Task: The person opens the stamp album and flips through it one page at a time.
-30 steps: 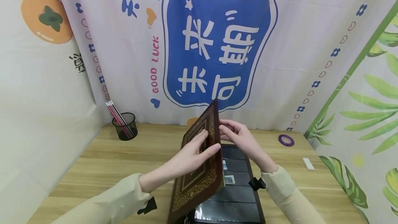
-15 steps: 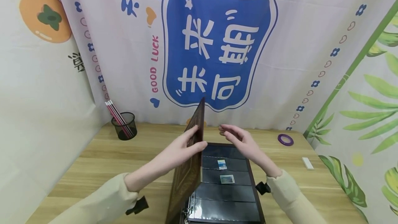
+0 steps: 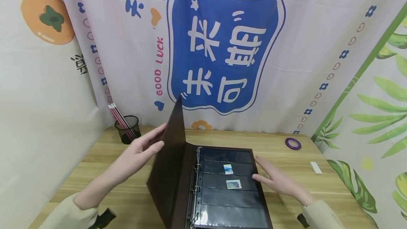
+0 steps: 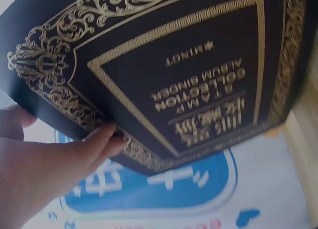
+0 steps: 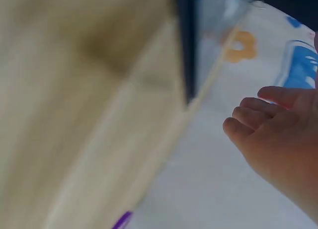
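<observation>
A dark brown stamp album binder lies on the table, its front cover [image 3: 170, 172] standing up steeply at the left. Gold scrollwork and the words "stamp collection album binder" mark the cover's outer face [image 4: 208, 55] in the left wrist view. My left hand [image 3: 138, 154] is at that outer face, fingers and thumb loosely spread against it. Inside, metal rings hold a black pocket page [image 3: 232, 199] with two stamps: a blue-and-white one [image 3: 228, 169] and a greenish one [image 3: 233, 184]. My right hand [image 3: 281, 181] is at the page's right edge, fingers extended, holding nothing.
A black mesh cup [image 3: 128, 130] with several pencils stands at the back left of the wooden table [image 3: 105, 151]. To the right lie a purple ring [image 3: 293, 143] and a white block [image 3: 316, 168]. A printed curtain [image 3: 270, 116] hangs behind.
The cover has swung left from over the page, uncovering the rings and both stamps. My left hand moved left with it. My right hand left the cover and came down to the page's right edge.
</observation>
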### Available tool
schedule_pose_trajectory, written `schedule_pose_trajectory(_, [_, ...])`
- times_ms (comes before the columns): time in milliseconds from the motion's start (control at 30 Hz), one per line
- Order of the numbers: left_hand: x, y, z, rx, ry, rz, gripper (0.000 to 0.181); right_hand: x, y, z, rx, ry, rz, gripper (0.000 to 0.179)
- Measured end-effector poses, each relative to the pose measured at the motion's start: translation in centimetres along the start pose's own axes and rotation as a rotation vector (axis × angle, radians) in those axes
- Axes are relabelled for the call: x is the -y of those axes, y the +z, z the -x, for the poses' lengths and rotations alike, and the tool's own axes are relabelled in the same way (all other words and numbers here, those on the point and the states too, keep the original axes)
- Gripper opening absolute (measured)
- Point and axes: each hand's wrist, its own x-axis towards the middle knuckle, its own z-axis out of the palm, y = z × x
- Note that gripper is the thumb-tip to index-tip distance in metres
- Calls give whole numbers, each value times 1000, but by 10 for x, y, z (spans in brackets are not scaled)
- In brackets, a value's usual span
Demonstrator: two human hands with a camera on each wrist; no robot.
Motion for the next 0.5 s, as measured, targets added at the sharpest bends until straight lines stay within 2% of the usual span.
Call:
schedule_pose_trajectory(133, [13,-18,11,-33,17,-1,52,-17,12,12,19,-6,83,82])
schedule_pose_trajectory(267, [29,-32,21,-66,55,-11,52,-26,22,19,24,-54,160,84])
schedule_pose_trajectory(400, [44,-45,32,-107,90,-71,50,-29,27,23,40,-99,215,86])
schedule_pose_trajectory(500, [52,-54,40,-126,83,-122,48,-30,29,25,47,-116,264,87])
